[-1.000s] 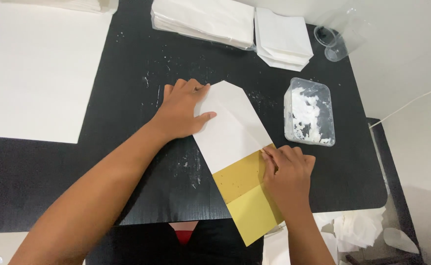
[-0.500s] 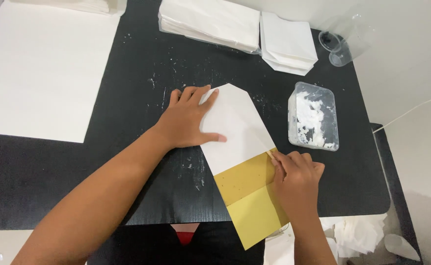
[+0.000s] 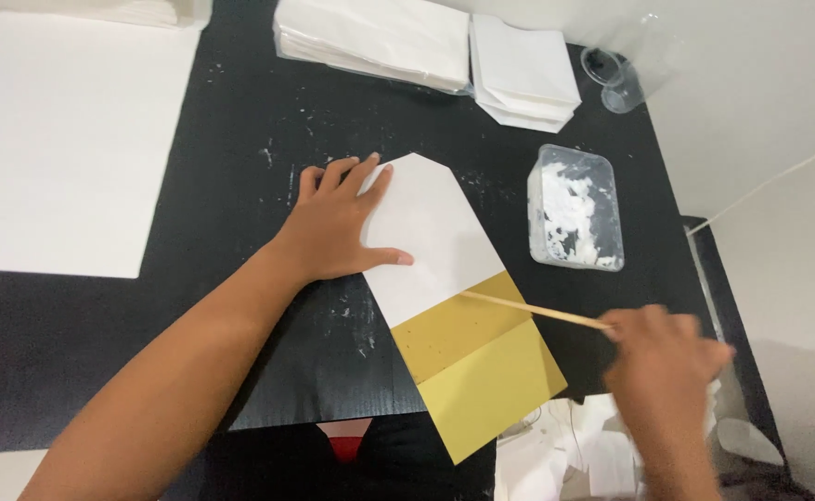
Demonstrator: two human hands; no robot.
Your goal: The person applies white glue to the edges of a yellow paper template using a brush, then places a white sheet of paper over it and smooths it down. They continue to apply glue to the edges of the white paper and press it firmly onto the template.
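In the head view, a pointed white paper piece [image 3: 431,237] with a mustard-yellow folded end [image 3: 482,371] is laid slantwise on a matte black table [image 3: 240,139] flecked with white smears. The white part is pinned flat by the left hand [image 3: 338,223], fingers spread wide and pressed down, gripping nothing. A thin, pale wooden stick [image 3: 533,309] is held by the right hand [image 3: 663,357], which is blurred; its fingers seem pinched shut around the stick's right end, while the tip rests at the seam between white and yellow. Far right of the paper, a clear rectangular plastic tub [image 3: 575,218] is seen holding white paste. Beyond it, stacks of white paper [image 3: 380,37] and a clear cup [image 3: 612,79] are placed.
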